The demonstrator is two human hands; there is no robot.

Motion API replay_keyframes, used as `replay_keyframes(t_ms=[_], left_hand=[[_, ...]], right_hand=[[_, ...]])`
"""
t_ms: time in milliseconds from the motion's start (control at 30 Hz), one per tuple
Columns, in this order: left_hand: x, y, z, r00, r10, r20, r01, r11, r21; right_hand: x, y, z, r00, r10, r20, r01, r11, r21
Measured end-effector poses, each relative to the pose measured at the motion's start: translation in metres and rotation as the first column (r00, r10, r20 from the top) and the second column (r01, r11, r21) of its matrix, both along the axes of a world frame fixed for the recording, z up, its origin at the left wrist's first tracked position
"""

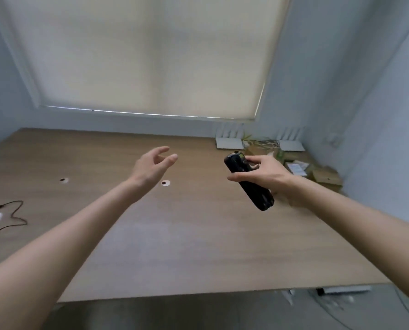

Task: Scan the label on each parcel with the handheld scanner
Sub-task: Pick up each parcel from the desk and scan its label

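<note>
Across the table (175,234), largest thing in view, nothing sits mid-surface; the parcels (317,172) are heaped at its far right corner, one white label facing up. None looks scanned yet, so probably the whole pile remains. Left hand (151,167) hangs over the table's middle, fingers relaxed, holding nothing. Right hand (260,172) grips the scanner (248,182) above the right side, near the parcels; its long axis slants, top end away and leftward, not at any label.

Wooden table (175,246): brown parcels (322,175) far right corner, white routers (229,142) behind, black cable (15,215) left edge.
</note>
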State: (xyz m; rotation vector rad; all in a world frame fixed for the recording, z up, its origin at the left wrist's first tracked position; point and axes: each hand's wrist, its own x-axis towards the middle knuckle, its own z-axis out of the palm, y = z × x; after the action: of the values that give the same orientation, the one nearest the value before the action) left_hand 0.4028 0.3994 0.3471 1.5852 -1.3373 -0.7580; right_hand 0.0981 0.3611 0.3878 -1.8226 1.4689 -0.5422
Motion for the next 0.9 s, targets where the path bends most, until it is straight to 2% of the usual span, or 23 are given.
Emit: replay_keyframes(t_ms=[200, 367, 533, 900], left_hand=[[-0.152, -0.073, 0.003, 0.984, -0.177, -0.017, 0.177, 0.984, 0.004], [-0.238, -0.122, -0.002, 0.968, -0.250, -0.004, 0.251, 0.968, 0.008], [-0.294, -0.171, -0.014, 0.949, -0.313, 0.025, 0.312, 0.949, 0.049], [-0.380, -0.316, -0.058, 0.889, -0.457, -0.004, 0.455, 0.883, 0.120]], right_hand=[[-0.157, -0.035, -0.005, 0.977, -0.209, -0.052, 0.205, 0.976, -0.075], [-0.249, -0.061, -0.013, 0.915, -0.403, 0.000, 0.400, 0.909, -0.115], [-0.303, -0.088, -0.024, 0.860, -0.511, -0.017, 0.505, 0.854, -0.124], [-0.371, -0.194, -0.065, 0.798, -0.593, -0.113, 0.590, 0.805, -0.060]])
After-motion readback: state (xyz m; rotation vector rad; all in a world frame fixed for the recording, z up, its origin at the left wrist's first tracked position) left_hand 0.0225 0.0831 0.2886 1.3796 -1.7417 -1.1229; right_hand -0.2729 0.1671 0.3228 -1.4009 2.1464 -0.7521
